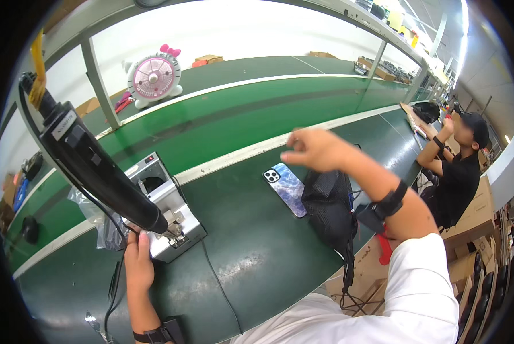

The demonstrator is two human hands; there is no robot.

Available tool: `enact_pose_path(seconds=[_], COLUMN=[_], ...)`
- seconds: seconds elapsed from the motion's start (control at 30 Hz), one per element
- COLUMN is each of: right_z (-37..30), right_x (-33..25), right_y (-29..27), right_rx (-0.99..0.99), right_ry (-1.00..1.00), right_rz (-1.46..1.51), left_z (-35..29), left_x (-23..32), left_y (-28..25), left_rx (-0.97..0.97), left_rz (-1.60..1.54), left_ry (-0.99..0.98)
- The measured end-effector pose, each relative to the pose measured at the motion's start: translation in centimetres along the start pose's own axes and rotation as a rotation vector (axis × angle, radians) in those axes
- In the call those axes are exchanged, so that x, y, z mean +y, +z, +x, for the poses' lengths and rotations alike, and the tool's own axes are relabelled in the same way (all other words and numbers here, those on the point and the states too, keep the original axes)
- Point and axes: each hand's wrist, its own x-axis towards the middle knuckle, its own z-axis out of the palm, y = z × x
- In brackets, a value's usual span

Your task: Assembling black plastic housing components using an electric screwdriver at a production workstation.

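My left hand (139, 264) is at the near left side of a small grey-white metal machine (174, 243), thumb against its edge. Its fingers are bunched together and partly hidden, so what they pinch cannot be made out. Over this machine slants a long black electric screwdriver (99, 160), its tip down at the metal fitting on top. My right hand (314, 150) is lifted above the bench, fingers bent and thumb apart from the forefinger, with nothing seen in it. Below it lie a phone in a blue-purple marbled case (287, 189) and a black mesh bag (328, 206).
A green belt (257, 106) runs behind the dark green bench (240, 258). Beyond it stands a pink-and-white fan (155, 77). A clear plastic bag (109, 232) and loose cables lie by the machine. On the right, a person in black (463, 172) works at the same bench.
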Motion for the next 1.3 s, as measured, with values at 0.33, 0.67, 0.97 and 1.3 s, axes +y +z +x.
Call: enact_pose_path(seconds=[0.33, 0.67, 0.97, 1.3], right_z=[1.1, 0.5, 0.7, 0.3], right_x=[-0.1, 6.2, -0.4, 0.7], right_y=[9.5, 11.7, 8.5, 8.8], right_rx=[-0.051, 0.162, -0.049, 0.023], right_ry=[0.189, 0.193, 0.258, 0.183], right_rz=[-0.268, -0.200, -0.310, -0.246], left_z=[0.8, 0.8, 0.2, 0.5], left_x=[1.4, 2.1, 1.4, 1.7], left_y=[-0.2, 0.1, 0.0, 0.1], left_rx=[-0.027, -0.123, -0.084, -0.062], left_rz=[0.106, 0.288, 0.274, 0.278], left_ry=[-0.032, -0.026, -0.057, -0.030])
